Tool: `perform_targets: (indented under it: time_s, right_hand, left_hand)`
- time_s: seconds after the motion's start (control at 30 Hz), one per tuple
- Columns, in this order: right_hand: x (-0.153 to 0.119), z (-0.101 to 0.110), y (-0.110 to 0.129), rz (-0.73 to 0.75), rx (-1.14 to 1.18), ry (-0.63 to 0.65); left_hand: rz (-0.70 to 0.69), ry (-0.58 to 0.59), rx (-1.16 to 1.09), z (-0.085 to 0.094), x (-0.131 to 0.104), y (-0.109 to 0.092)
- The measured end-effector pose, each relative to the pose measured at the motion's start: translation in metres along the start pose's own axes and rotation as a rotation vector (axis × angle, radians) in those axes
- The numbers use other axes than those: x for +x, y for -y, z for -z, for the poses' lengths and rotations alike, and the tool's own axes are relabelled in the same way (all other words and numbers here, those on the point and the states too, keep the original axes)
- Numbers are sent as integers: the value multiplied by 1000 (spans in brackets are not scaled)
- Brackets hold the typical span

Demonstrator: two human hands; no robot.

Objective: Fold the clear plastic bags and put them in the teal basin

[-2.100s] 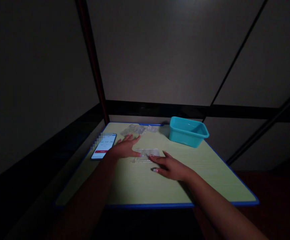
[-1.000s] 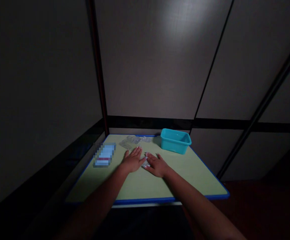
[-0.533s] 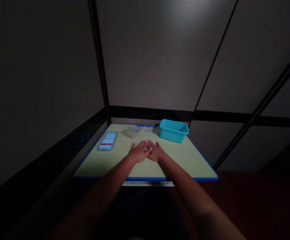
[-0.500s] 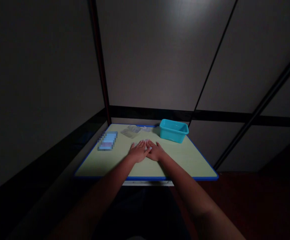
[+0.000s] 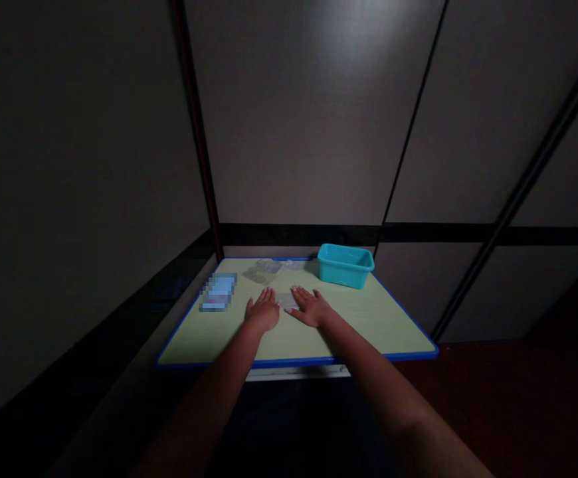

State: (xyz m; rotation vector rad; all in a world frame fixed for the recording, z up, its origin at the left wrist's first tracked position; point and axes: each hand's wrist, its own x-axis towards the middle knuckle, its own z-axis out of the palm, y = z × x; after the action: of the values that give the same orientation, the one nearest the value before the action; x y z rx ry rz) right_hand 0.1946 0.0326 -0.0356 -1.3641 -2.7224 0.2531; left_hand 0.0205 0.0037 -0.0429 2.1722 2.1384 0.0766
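Between my hands, a small clear plastic piece (image 5: 286, 301), perhaps a bag or sheet, lies flat on the pale yellow-green tabletop (image 5: 359, 332). My left hand (image 5: 264, 309) rests palm down at its left side, fingers stretched forward. On the other side, my right hand (image 5: 309, 307) is also palm down, with fingers spread and their tips at the plastic's right end. Both hands grip nothing. Parts of the plastic may be hidden under the fingers.
A turquoise plastic basket (image 5: 345, 273) stands at the back right of the table. More clear plastic bags (image 5: 264, 270) lie at the back, left of centre. Toward the left edge is a pixelated phone-like object (image 5: 218, 292). Panelled walls (image 5: 299, 133) rise behind and at left.
My hands have moved apart from where they met in the middle, the left hand shifting left. The plastic between them now shows. The camera view has shifted slightly.
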Motion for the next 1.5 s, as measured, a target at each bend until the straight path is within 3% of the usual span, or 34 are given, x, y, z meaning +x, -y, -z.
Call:
perform_targets:
  time_s: [0.23,0.43,0.6,0.8,0.83,0.9,1.0,1.07,1.13,1.2,1.33,1.4,1.5]
  right_hand:
    - [-9,1,-14,-24,57,-269]
    - [-9,-1,-13,72,39,-46]
    - [-8,2,-10,37,26,2]
    - [-8,1,-7,9,67,-6]
    - [-8,0,-10,-2,100,-35]
    - [-9,0,-21,-51,200,-177]
    - [-12,4,-44,-181,343,-592]
    - [-15,9,-56,-248,352,-725]
    - [-16,11,-56,-290,326,-798]
    - [-14,10,-47,-248,264,-762]
    - [-8,-3,-15,18,134,-266]
    - [-7,-7,-5,74,92,-71]
    - [-6,-9,0,81,57,9]
  left_hand:
    - [-15,-45,-32,-1,1,2]
    - [-92,-190,-30,5,0,4]
    - [-149,-55,-14,1,1,6]
    - [-115,-67,-27,0,1,5]
    - [-80,-125,-37,3,0,6]
    - [21,-354,-80,12,-3,9]
    - [153,-768,-176,26,-7,19]
    - [181,-878,-210,32,-8,22]
    - [151,-835,-198,30,-8,20]
    - [42,-636,-145,22,-7,13]
    - [-165,-72,-52,3,-4,-4]
    - [-176,16,-42,-1,-4,-7]
    - [-177,29,-40,-1,-5,-6]
